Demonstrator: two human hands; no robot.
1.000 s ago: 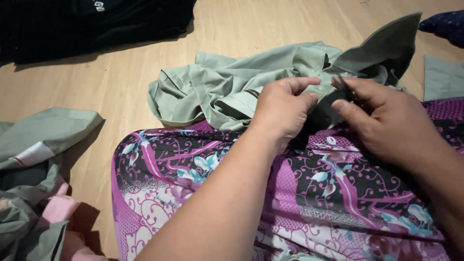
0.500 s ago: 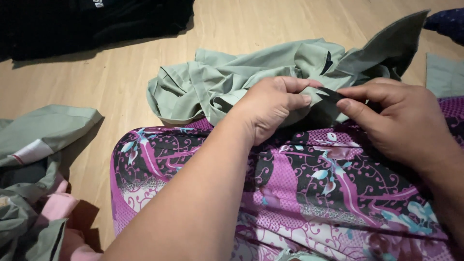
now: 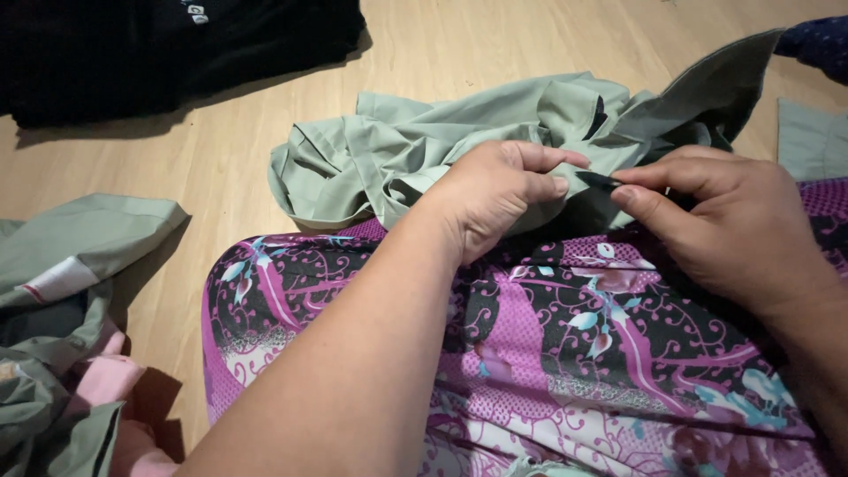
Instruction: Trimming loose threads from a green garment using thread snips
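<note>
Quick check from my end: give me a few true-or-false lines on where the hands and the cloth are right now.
1. Both hands pinch the green cloth. True: the left hand and right hand grip it at one spot.
2. The cloth lies flat and neatly folded. False: it is bunched and crumpled on the wooden floor.
3. A purple floral fabric lies under the forearms. True.
4. A black garment lies at the top left of the floor. True.
5. The right hand rests empty on the floor. False: its fingers hold a dark edge of the cloth.
</note>
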